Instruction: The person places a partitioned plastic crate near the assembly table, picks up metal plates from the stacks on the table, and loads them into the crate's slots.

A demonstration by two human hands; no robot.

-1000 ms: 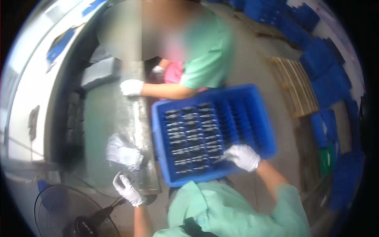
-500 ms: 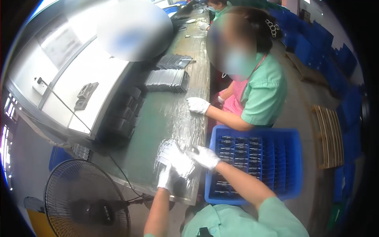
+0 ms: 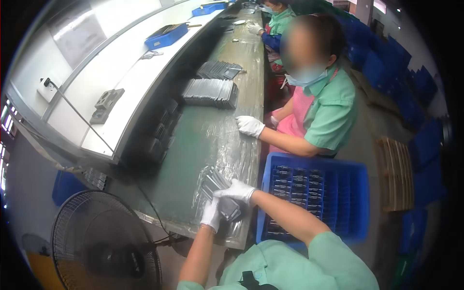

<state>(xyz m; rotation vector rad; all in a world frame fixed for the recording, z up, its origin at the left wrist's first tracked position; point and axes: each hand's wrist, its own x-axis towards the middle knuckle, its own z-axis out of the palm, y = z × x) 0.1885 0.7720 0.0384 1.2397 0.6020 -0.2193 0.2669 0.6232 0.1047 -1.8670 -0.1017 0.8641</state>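
Both of my hands wear white gloves and meet at a small pile of flat grey metal parts (image 3: pixel 230 210) near the front end of the bench. My left hand (image 3: pixel 210 213) is closed along the pile's left edge. Across the top lies my right hand (image 3: pixel 237 191), its fingers bent over the parts, partly hiding them. More of the thin parts fan out just beyond my fingers. To the right of the bench stands a blue crate (image 3: pixel 345 232) with dividers, several rows of dark parts standing in its left half.
Rows of grey parts (image 3: pixel 210 93) stand farther up the bench (image 3: pixel 188 145). A co-worker (image 3: pixel 333 106) sits at the right edge, one gloved hand (image 3: pixel 250 126) on the bench. A black fan (image 3: pixel 106 241) is at lower left; a wooden pallet (image 3: pixel 396 174) is at right.
My right hand has moved left onto the pile from beside it. Glare on the parts has faded, so their grey shapes now show. The view has shifted slightly.
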